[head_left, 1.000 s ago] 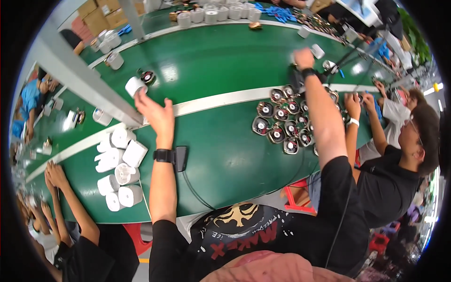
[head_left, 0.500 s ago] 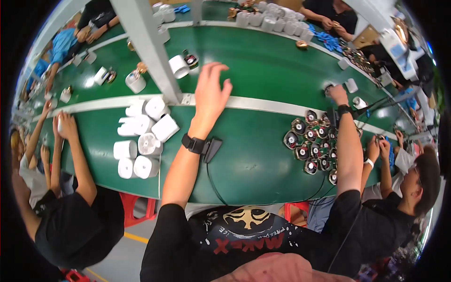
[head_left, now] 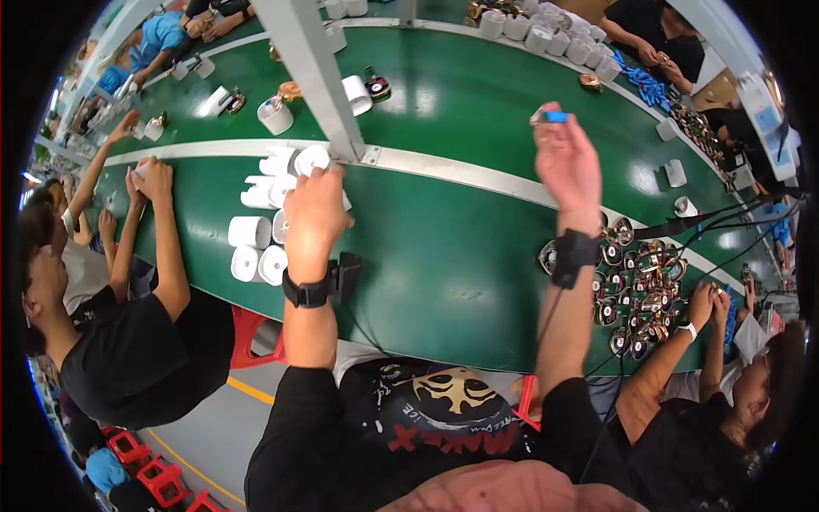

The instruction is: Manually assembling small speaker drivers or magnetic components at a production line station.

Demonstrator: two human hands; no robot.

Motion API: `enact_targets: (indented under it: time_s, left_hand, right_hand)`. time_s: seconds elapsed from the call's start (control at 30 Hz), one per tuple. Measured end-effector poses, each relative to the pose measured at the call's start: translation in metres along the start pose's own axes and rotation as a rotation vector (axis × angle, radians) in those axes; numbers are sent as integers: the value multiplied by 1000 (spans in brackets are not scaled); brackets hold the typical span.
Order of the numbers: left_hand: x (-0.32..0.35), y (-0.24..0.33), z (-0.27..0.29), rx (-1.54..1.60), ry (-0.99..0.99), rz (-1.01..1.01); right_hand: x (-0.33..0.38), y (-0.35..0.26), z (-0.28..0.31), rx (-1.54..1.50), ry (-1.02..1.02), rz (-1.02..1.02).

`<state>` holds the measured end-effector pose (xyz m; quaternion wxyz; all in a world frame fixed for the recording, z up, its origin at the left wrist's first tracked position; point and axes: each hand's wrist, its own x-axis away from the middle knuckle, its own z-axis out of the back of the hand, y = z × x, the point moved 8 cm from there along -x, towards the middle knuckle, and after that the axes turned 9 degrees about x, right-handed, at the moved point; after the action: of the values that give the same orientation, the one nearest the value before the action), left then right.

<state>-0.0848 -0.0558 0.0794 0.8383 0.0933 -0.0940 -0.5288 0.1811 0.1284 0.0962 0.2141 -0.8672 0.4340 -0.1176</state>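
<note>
Reaching into the cluster of white cylinders (head_left: 271,212) at ten o'clock, the left hand (head_left: 314,212) curls its fingers over one. The right hand (head_left: 570,162), at one o'clock, pinches a small blue-tipped part (head_left: 550,117). Picking looks underway; lifting cleanly calls for a firm wrap.

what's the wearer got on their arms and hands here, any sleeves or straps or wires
Both hands are bare, with no gloves. The left hand has a black wrist strap carrying a small black box. The right hand has a wider black wristband with a thin dark cable trailing down the forearm. Short black sleeves cover the upper arms.
</note>
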Motion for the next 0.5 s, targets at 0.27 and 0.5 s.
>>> enact_targets:
  time_s: [0.27,0.5]
  left_hand:
    - [-4,39,-37,-86,144,-151]
    - [-44,127,-53,914,79,-517]
  right_hand:
    - [-9,73,54,86,124,60]
    - [-4,54,86,526,345,323]
